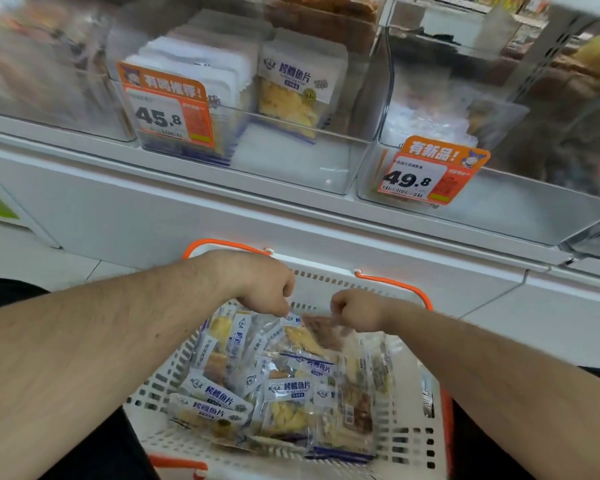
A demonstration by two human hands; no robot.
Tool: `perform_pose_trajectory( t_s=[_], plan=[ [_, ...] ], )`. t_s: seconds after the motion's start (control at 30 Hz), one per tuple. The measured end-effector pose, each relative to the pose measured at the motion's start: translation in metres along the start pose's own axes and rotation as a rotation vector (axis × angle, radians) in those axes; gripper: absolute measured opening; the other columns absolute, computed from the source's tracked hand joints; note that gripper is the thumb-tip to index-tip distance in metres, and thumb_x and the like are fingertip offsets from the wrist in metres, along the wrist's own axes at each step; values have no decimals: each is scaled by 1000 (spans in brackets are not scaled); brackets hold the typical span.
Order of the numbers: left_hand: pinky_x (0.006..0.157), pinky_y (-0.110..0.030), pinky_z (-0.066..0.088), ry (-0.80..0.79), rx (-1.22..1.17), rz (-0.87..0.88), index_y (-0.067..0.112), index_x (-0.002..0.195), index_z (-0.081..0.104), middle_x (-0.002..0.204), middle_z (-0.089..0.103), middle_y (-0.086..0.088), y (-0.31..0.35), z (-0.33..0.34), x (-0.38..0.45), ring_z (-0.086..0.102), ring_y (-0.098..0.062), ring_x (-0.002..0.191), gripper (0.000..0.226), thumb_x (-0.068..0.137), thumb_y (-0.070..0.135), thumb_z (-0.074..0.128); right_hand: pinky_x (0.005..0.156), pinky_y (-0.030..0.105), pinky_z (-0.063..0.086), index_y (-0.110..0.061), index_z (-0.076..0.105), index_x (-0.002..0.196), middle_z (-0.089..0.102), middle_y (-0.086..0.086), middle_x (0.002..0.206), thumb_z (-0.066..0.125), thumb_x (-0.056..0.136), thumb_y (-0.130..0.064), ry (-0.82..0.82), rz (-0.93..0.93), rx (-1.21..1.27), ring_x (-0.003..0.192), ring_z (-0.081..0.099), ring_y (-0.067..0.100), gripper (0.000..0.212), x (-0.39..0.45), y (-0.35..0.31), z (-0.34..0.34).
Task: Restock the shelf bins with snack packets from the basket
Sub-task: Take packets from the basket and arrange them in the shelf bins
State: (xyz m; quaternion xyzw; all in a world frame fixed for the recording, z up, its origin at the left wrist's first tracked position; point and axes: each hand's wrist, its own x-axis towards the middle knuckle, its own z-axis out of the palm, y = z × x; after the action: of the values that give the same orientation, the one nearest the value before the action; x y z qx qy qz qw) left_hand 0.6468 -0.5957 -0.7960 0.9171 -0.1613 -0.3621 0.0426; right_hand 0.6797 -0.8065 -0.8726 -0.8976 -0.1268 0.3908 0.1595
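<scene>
A white shelf ledge [222,202] ran across a shop aisle above a pale tiled floor [66,265]. On it stood clear plastic bins. The middle bin [291,168] held upright white snack packets [300,95] toward its back and left, behind an orange price tag [168,110] (marked 45.8). The right bin [516,209] carried another orange tag [430,173] reading 49.8; its contents were too blurred to tell.

Below the ledge sat a white slotted basket [160,386] with orange handles [395,285], filled with a loose heap of packets [284,400]. Both hands reached into its far end. The left hand [267,289] was curled, fingertips pinching a packet edge. The right hand [354,311] was fisted around a brownish packet [321,332].
</scene>
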Motion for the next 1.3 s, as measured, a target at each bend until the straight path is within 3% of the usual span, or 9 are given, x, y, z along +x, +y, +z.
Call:
perform_pose_trajectory(
  t_s=[0.33, 0.4, 0.5, 0.57, 0.73, 0.83, 0.93, 1.1, 1.3],
  plan=[
    [110, -40, 39, 210, -128, 73, 26, 155, 8, 156, 17, 4, 2, 5, -3, 33, -19, 139, 112, 72, 58, 77, 58, 35, 56, -8, 47, 74, 55, 17, 71, 35, 99, -10, 220, 85, 1289, 63, 66, 32, 27, -50, -33, -54],
    [108, -37, 41, 325, -185, 85, 24, 154, 12, 153, 22, 4, 5, 5, -2, 39, -18, 134, 104, 77, 49, 77, 61, 36, 59, -9, 44, 74, 70, 17, 74, 31, 99, -8, 187, 109, 1508, 58, 71, 26, 29, -55, -38, -56],
    [100, -33, 45, 539, -331, 80, 26, 140, 40, 137, 43, 6, 3, 5, 2, 52, -16, 120, 57, 89, 25, 67, 56, 41, 61, -11, 41, 80, 68, 24, 101, 32, 99, -8, 186, 143, 1747, 64, 74, 29, 22, -57, -44, -52],
    [88, -34, 50, 642, -446, 51, 34, 112, 56, 114, 59, 9, -2, 3, 4, 59, -16, 103, 27, 91, 17, 63, 57, 43, 61, -12, 41, 77, 68, 19, 87, 33, 100, -10, 185, 159, 1758, 65, 74, 28, 24, -58, -42, -50],
    [78, -27, 50, 719, -747, -27, 32, 106, 63, 99, 63, 12, -7, -8, 2, 64, -15, 96, 21, 91, 19, 69, 58, 34, 53, -14, 45, 75, 67, 15, 77, 42, 99, -28, 274, 227, 1396, 58, 67, 27, 28, -67, -36, -61],
    [82, -42, 58, 676, -931, -35, 30, 99, 65, 99, 70, 11, -9, -13, -2, 70, -18, 92, 17, 92, 14, 67, 52, 29, 42, -16, 46, 75, 56, 8, 63, 49, 97, -34, 477, 240, 1242, 46, 48, 22, 28, -71, -33, -70],
    [87, -51, 56, 649, -1000, -28, 28, 101, 67, 94, 74, 9, -11, -14, -2, 72, -19, 92, 18, 92, 13, 68, 58, 32, 39, -13, 52, 79, 52, 7, 71, 57, 93, -30, 618, 168, 1128, 58, 45, 22, 23, -78, -38, -73],
    [87, -49, 56, 584, -946, 29, 25, 109, 66, 96, 71, 8, -3, -18, -4, 71, -22, 94, 22, 92, 13, 67, 67, 31, 41, -14, 63, 88, 60, -1, 91, 71, 77, -20, 1063, -201, -3, 83, 55, 21, 15, -91, -49, -65],
    [67, -17, 44, 604, -742, 89, 31, 114, 65, 113, 66, 7, 17, -21, -10, 56, 1, 76, 26, 90, 21, 70, 81, 38, 53, -24, 53, 130, 53, -4, 137, 56, 88, -29, 827, -244, -440, 106, 64, 30, 43, -105, -79, -54]
  ],
)
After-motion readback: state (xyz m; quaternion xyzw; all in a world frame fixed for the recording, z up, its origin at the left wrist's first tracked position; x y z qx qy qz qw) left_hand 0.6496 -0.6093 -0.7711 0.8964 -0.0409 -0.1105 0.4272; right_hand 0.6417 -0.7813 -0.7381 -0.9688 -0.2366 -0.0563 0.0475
